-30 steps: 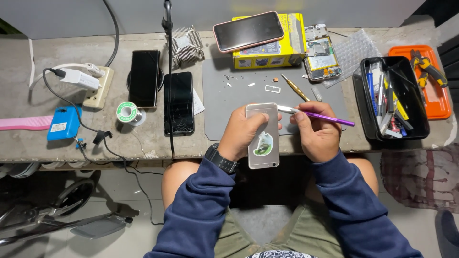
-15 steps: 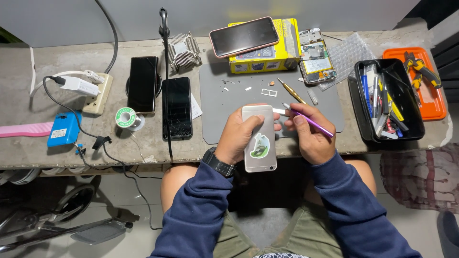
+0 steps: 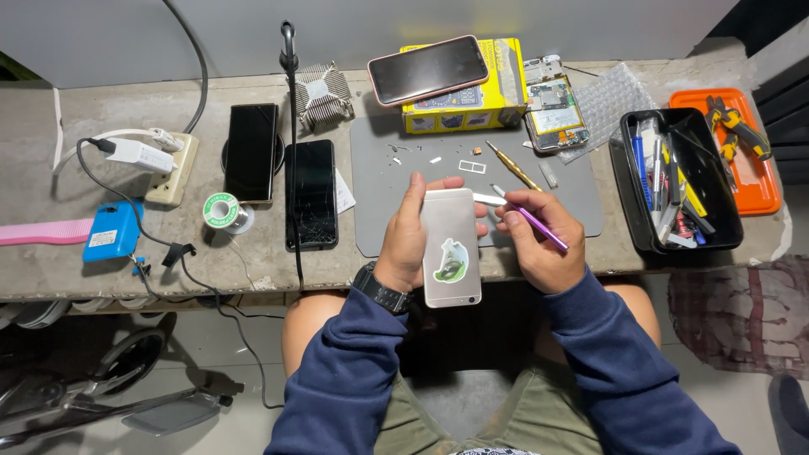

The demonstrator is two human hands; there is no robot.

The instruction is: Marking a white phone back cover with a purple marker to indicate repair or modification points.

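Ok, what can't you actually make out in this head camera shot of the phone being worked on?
- Front of the silver phone: turned away; only its back with a sticker shows.
- Tip of the purple tool: hidden behind the phone's edge and the right hand.
- Left hand palm side: hidden against the phone.
- Small parts on the grey mat: too small to identify.
- Black tray contents: too jumbled to sort.
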